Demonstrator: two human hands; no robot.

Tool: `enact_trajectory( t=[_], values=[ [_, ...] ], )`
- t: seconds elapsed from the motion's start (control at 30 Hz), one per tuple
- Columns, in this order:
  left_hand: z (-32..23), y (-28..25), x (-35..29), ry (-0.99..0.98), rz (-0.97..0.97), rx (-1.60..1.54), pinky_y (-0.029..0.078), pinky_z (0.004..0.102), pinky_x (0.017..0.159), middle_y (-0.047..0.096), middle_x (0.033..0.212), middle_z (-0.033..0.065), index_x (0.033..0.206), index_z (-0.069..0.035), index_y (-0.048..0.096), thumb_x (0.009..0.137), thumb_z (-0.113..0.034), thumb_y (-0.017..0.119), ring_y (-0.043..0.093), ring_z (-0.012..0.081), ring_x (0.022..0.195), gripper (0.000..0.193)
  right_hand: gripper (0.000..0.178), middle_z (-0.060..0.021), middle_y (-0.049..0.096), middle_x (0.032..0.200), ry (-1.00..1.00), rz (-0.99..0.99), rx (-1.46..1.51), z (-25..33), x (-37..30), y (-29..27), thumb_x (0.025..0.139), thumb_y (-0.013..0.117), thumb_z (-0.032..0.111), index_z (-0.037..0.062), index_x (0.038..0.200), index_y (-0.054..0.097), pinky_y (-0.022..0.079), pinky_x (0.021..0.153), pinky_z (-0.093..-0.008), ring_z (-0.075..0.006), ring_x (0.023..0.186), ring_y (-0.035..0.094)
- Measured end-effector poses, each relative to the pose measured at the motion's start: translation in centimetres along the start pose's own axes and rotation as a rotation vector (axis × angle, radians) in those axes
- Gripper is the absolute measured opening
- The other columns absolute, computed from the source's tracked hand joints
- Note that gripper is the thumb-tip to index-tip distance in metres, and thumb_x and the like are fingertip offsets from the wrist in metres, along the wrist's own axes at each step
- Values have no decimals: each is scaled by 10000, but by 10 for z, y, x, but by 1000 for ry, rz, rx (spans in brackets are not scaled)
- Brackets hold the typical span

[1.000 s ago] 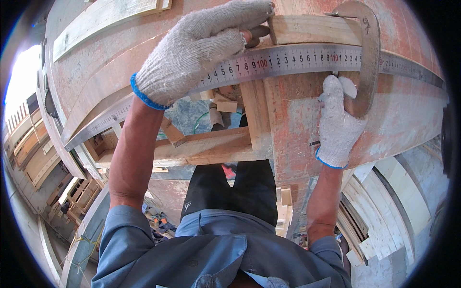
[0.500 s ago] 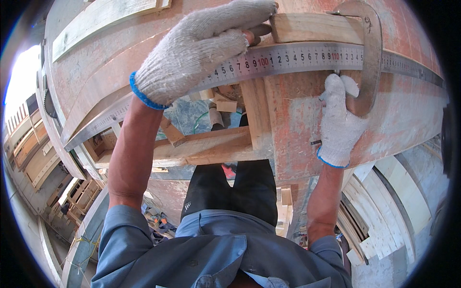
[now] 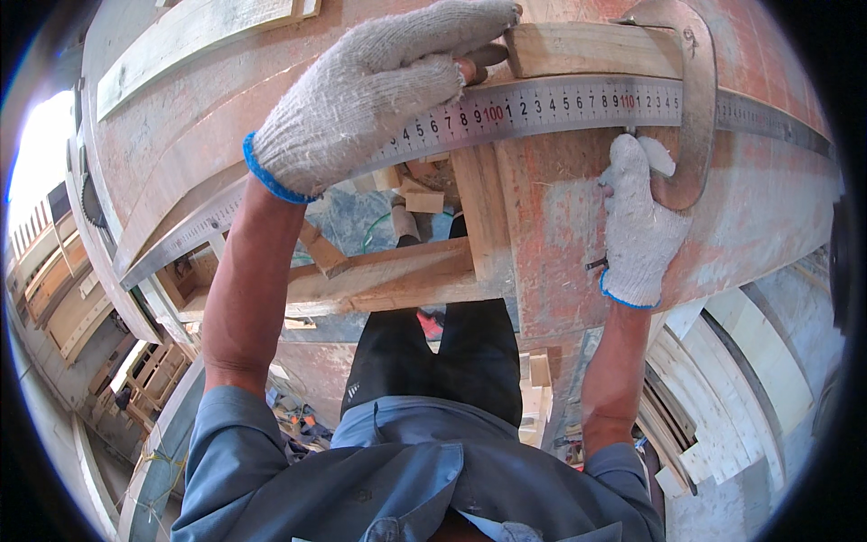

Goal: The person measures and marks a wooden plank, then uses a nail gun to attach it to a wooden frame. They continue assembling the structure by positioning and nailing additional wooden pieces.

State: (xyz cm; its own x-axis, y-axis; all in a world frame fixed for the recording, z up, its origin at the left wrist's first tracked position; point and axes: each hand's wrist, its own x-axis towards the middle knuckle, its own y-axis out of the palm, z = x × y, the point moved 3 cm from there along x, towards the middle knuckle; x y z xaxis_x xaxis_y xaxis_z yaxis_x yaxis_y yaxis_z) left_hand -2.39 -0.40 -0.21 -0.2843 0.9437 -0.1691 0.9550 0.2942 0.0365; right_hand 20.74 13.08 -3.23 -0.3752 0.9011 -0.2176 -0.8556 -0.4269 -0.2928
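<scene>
My left hand point(image 3: 361, 99), in a white knitted glove with a blue cuff, lies over a long steel ruler point(image 3: 560, 104). Its fingers and thumb close about the ruler's edge; what they touch underneath is hidden. Beyond the fingertips, a short wooden block point(image 3: 596, 51) rests along the ruler's far side. A metal G-clamp point(image 3: 697, 99) spans the block and ruler at the right. Below them, my right hand point(image 3: 643, 217), gloved the same way, is wrapped round the clamp's screw, most of which it covers. The screw's tip shows just above the glove, under the ruler.
The ruler lies across a worn reddish board point(image 3: 560, 244). Left of this, a wooden frame point(image 3: 388, 275) surrounds an opening, with offcuts point(image 3: 420, 199) and a floor visible through it. Curved timber pieces point(image 3: 722, 397) are stacked at the lower right. A pale plank point(image 3: 190, 50) lies at the far left.
My right hand has shifted slightly upward, its wrist a little to the right, still on the clamp screw. My left hand and the ruler look almost unchanged.
</scene>
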Motion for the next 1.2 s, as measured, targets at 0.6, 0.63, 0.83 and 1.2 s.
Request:
enact_trajectory(
  t=[0.6,0.63,0.83,1.2],
  values=[
    [-15,10,13,-93,-136,461,537,280,924,717,1193,129,1402,-35,628,1010,-223,592,676,137,1051,437,195,-25,731,862,8,0,9,2,-1,-1,934,794,170,-9,1002,755,523,672,-278,-75,778,639],
    [-14,11,12,-68,-139,490,539,280,918,718,1188,124,1404,-39,628,1010,-217,592,675,136,1032,434,193,-24,732,859,33,17,21,3,-2,0,935,793,171,-8,994,756,523,670,-280,-75,775,639],
    [-8,11,11,-8,-142,571,552,301,900,729,1118,99,1421,-61,621,1008,-186,594,677,138,984,432,180,0,689,813,-83,24,4,0,-1,2,940,778,165,14,1033,745,488,609,-257,-54,718,601],
    [-34,57,64,205,-324,846,555,402,919,729,1180,199,1285,-20,671,983,-254,597,720,295,1062,390,247,-95,691,685,-119,4,-112,9,1,0,954,741,268,23,925,750,510,580,-330,-152,630,674]
  ],
)
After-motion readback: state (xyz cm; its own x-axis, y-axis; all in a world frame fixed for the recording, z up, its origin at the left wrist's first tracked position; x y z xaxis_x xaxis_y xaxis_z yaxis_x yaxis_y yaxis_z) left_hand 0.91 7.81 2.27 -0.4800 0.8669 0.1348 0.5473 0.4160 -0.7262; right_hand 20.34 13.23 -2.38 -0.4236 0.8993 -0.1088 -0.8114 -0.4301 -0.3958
